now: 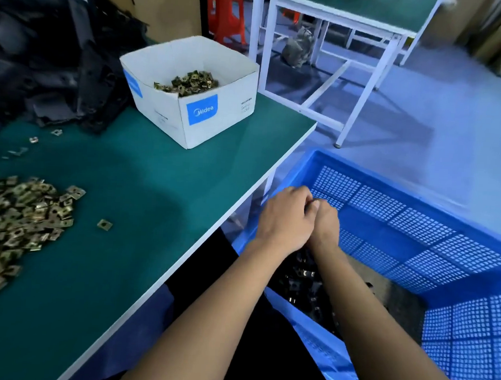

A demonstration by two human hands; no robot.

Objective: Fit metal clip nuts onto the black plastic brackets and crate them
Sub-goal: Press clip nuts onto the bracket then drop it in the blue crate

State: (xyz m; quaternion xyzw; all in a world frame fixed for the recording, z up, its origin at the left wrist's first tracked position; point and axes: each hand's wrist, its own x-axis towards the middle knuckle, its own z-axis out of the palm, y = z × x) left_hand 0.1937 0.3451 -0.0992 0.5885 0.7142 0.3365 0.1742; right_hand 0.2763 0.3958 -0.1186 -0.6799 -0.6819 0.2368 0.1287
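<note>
A worker's left hand [285,217] and right hand [324,222] meet above the blue plastic crate [415,227] off the desk's right edge, fingers curled together around something small and dark, too hidden to name. Fitted brackets [305,282] cover only the crate's near corner; unfitted black brackets [55,63] heap at the desk's far-left corner, clip nuts [18,221] piled along its left edge.

Bare forearms, no sleeves; dark clothing [264,350] over the lap.

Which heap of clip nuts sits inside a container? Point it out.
The small heap of clip nuts in the white cardboard box; the larger pile lies loose on the green table.
</note>
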